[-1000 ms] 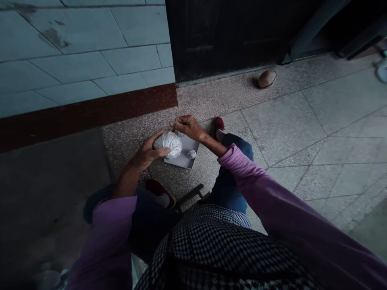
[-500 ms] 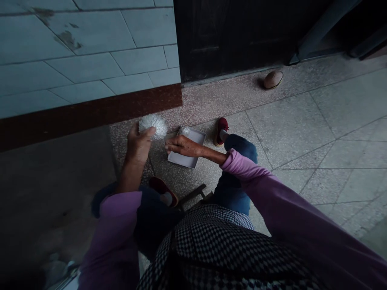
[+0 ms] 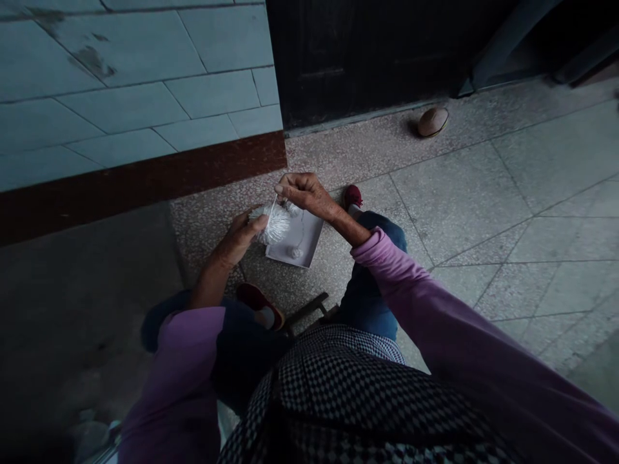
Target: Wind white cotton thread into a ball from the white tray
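Note:
A white ball of yarn (image 3: 276, 225) is gripped by my left hand (image 3: 236, 240), with the thumb lying across its near side. Above it, my right hand (image 3: 304, 193) pinches a white strand of yarn that runs down to the ball. Below both hands, a shallow white box (image 3: 308, 241) rests on the floor. Inside the box lie a small whitish ball (image 3: 296, 252) and, partly hidden behind my right hand, another whitish bundle (image 3: 293, 208). A thin thread appears to run between these two.
A brownish rounded object (image 3: 432, 122) lies on the floor by the dark door (image 3: 348, 64). The tiled wall (image 3: 145, 116) stands at the left. My red shoes (image 3: 353, 195) are on either side of the box, and a dark bar (image 3: 307, 310) shows between my knees.
My right hand has moved up and away from me, drawing the strand above the ball. My left hand has brought the ball right and lower, and the small ball in the box has come into sight.

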The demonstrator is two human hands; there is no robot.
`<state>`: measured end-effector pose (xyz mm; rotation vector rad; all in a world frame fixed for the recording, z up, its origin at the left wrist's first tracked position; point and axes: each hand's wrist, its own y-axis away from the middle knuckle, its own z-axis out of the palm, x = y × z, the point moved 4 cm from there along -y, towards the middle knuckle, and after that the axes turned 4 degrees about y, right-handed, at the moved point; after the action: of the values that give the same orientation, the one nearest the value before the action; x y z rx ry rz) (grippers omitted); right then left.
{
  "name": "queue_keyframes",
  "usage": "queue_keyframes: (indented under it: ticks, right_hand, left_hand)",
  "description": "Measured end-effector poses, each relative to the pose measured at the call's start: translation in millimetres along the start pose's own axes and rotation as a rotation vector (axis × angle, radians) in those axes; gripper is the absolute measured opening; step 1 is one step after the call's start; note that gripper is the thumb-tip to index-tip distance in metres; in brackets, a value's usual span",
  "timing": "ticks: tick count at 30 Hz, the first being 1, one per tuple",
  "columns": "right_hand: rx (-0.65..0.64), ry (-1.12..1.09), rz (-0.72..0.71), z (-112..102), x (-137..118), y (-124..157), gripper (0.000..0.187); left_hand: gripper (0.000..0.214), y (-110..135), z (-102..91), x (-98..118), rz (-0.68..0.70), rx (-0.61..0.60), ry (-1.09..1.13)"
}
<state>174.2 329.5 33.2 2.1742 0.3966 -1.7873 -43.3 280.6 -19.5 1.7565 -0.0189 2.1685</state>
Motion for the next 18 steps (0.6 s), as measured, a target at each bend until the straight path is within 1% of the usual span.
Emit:
queue_keyframes:
  ticks: [2, 4, 6, 8, 11, 15, 18]
  right_hand:
    - [-0.009, 0.006, -0.024, 3.4, 3.0, -2.9, 0.058]
    - [-0.025, 0.016, -0.007, 9.4, 8.0, -4.4, 0.064]
    - [-0.04, 0.023, 0.034, 16.5, 13.9, -4.5, 0.068]
    - [-0.042, 0.025, 0.063, 22.7, 18.8, -4.4, 0.069]
    - [-0.053, 0.035, 0.067, 28.7, 23.8, -6.2, 0.065]
    - [-0.116, 0.108, 0.012, 32.5, 27.8, -11.1, 0.058]
    - [-0.182, 0.21, -0.046, 39.8, 30.3, -9.3, 0.058]
  left_hand:
    - [0.056, 4.0, 4.6, 1.7, -0.024, -0.068, -0.003]
    - [0.061, 6.8, 6.5, 3.4, -0.039, -0.123, 0.01]
    - [0.067, 8.1, 5.8, 5.3, -0.048, -0.123, 0.049]
    - [0.071, 8.3, 3.3, 7.4, -0.044, -0.07, 0.099]
    - [0.073, 8.0, -1.0, 9.5, -0.026, 0.035, 0.163]
    - [0.069, 6.4, -5.4, 10.5, 0.038, 0.16, 0.254]
    - [0.07, 3.5, -13.1, 11.1, 0.109, 0.31, 0.365]
